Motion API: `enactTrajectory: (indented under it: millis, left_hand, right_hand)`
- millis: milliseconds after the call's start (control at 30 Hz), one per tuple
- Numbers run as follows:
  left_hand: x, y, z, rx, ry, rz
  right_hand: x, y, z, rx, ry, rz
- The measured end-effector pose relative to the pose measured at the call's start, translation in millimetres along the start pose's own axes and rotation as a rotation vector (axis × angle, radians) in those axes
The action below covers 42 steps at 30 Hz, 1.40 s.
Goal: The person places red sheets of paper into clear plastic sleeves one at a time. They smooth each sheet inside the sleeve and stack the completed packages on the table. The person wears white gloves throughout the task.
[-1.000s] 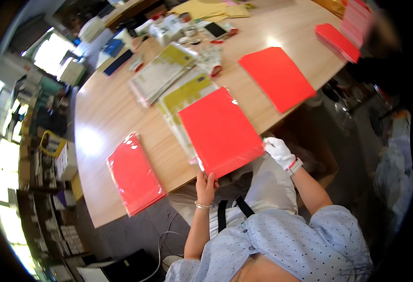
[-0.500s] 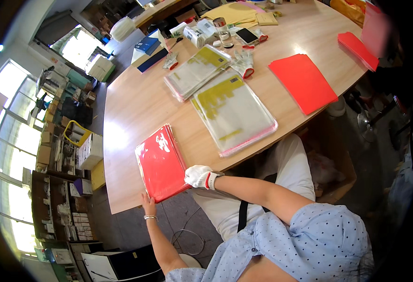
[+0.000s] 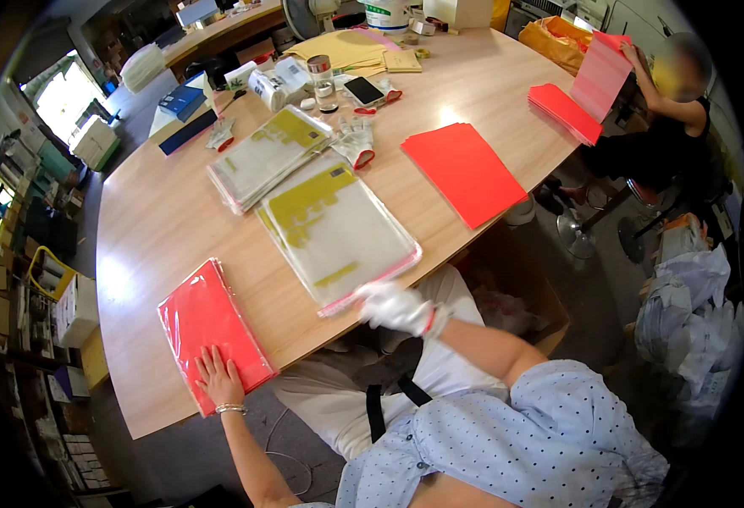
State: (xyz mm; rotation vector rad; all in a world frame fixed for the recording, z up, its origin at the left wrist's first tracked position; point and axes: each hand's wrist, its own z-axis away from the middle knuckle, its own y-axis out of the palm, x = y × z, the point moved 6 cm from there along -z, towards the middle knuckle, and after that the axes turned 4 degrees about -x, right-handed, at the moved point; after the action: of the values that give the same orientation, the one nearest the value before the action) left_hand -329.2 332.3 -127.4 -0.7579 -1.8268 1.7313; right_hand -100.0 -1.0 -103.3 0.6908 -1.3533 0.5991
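Observation:
My bare left hand (image 3: 219,378) lies flat, fingers spread, on a stack of red sheets in clear plastic sleeves (image 3: 207,317) at the table's near left edge. In a white glove, my right hand (image 3: 395,306) hovers by the table edge, close to the near end of a stack of clear plastic bags with olive-yellow print (image 3: 338,224). Motion smears its fingers, so their grip is unclear. Behind that lies a second stack of printed plastic bags (image 3: 274,152). Farther right sits a fanned stack of bare red sheets (image 3: 465,173).
A co-worker (image 3: 672,110) at the right lifts a pinkish-red sheet (image 3: 602,76) above another red stack (image 3: 565,112). Toward the back are a phone (image 3: 363,91), a glass jar (image 3: 321,80), spare gloves (image 3: 355,140), yellow envelopes (image 3: 346,59) and a blue box (image 3: 181,102).
My left hand has gone from the sleeved stack's edge to flat on top. My right hand has left that stack and moved right, toward the printed bags. The view has swung right.

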Motion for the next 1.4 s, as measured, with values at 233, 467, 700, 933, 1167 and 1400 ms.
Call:
enactTrajectory:
  millis: [233, 467, 700, 933, 1167, 1400]
  left_hand:
    - [4, -4, -2, -0.036, -0.004, 0.017]
    - [-43, -62, 16, -0.583, 0.28, 0.298]
    - [-207, -79, 15, 0.004, 0.553, 0.734]
    - [-301, -23, -7, -0.044, 0.599, 0.266]
    - [-303, 33, -58, -0.058, 0.655, 0.009]
    - [-294, 39, -64, -0.046, 0.66, 0.194]
  right_hand:
    - [62, -227, 51, -0.648, -0.481, 1.363]
    - [56, -258, 48, -0.521, -0.548, 1.432]
    - [68, -246, 80, -0.559, -0.567, 1.447]
    - [36, -218, 160, -0.975, -0.624, 0.846]
    - [-43, -283, 133, -0.923, 0.177, -0.674]
    - [25, -251, 174, -0.859, -0.168, -0.357]
